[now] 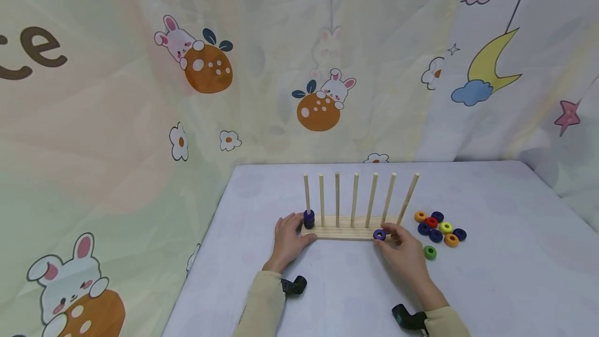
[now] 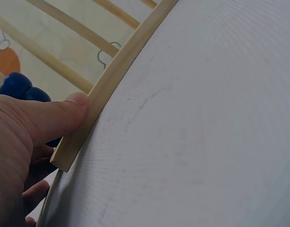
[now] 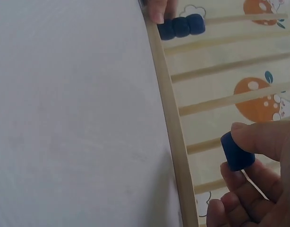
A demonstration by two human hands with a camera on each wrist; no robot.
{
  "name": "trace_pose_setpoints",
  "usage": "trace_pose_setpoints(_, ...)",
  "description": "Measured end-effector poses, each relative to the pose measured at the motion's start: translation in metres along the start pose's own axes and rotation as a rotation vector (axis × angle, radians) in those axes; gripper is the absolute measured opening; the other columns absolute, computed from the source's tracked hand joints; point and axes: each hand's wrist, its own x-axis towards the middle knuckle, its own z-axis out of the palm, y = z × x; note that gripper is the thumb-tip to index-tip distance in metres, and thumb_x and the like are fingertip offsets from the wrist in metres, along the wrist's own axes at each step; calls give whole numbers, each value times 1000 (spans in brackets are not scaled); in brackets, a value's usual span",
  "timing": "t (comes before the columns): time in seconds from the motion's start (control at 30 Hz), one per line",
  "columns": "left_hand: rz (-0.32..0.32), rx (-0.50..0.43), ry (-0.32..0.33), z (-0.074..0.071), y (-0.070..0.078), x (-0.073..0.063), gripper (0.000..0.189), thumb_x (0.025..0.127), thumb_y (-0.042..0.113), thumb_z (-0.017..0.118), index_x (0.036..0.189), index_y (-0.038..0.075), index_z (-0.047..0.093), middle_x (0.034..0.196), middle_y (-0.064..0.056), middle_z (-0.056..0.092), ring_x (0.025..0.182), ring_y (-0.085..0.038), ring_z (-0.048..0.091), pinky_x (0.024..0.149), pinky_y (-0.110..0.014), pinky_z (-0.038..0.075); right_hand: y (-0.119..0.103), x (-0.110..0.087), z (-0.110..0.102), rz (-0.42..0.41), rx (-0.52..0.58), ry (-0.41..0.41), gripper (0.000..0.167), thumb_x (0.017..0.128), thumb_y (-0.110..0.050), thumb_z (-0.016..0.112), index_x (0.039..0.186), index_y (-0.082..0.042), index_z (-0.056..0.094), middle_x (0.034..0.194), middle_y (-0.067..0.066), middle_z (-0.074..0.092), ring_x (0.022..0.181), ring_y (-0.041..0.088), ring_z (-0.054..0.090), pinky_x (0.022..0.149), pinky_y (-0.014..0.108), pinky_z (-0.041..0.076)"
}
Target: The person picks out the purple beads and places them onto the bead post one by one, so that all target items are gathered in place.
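1. Resting on the worktop [image 1: 339,285], the peg rack [image 1: 343,233] is gripped by the left hand [image 1: 287,242].
2. Near its right end, apparently not touching, a blue bead [image 3: 237,153] is pinched by the right hand [image 1: 406,255]; it could be dropped if held loosely.

Both sleeved forearms [image 1: 262,303] extend forward, well apart. Left hand [image 1: 288,236]: thumb [image 2: 64,116] outstretched, fingers [image 2: 37,193] opposed in a grip. Right hand [image 1: 406,255]: thumb [image 3: 265,137] and index finger [image 3: 233,176] pinch together; the others curl loosely.
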Motion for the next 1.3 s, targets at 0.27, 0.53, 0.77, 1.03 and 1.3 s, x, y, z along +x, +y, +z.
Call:
trace_pose_setpoints(0.27, 20, -3, 18, 0, 1, 2, 61, 77, 32, 82, 131, 10, 62, 131, -6, 63, 134, -31, 43, 117, -55, 13, 0, -1, 9, -38, 37, -23, 34, 79, -9, 80, 110, -7, 69, 112, 10, 68, 95, 22, 61, 77, 24, 53)
trace_pose_setpoints(0.53, 5, -4, 8, 0, 0, 1, 62, 78, 33, 81, 132, 10, 61, 132, -6, 62, 135, -30, 42, 117, -54, 13, -4, -1, 19, -35, 60, -44, 33, 79, -7, 81, 110, -7, 70, 105, 8, 70, 87, 18, 62, 72, 21, 52)
trace_pose_setpoints(0.77, 2, -8, 12, 0, 1, 0, 63, 78, 33, 82, 131, 8, 61, 131, -7, 63, 135, -30, 43, 117, -54, 13, -15, -1, 23, 13, 79, -75, 35, 82, -9, 78, 115, -5, 69, 106, 9, 69, 86, 18, 60, 70, 20, 51)
trace_pose_setpoints(1.03, 12, -13, 14, 0, 1, 0, 62, 77, 32, 82, 131, 9, 61, 130, -7, 63, 134, -31, 43, 117, -54, 13, -22, 2, 27, 14, 105, -109, 33, 82, -11, 78, 115, -8, 69, 109, 7, 69, 86, 16, 61, 72, 22, 52)
trace_pose_setpoints(1.3, 33, -13, 28, -1, 0, -1, 61, 77, 32, 82, 130, 10, 62, 129, -7, 64, 133, -32, 44, 116, -57, 15, -38, 5, 28, -33, 123, -123, 33, 83, -11, 78, 115, -7, 69, 105, 6, 68, 86, 16, 59, 73, 24, 53)
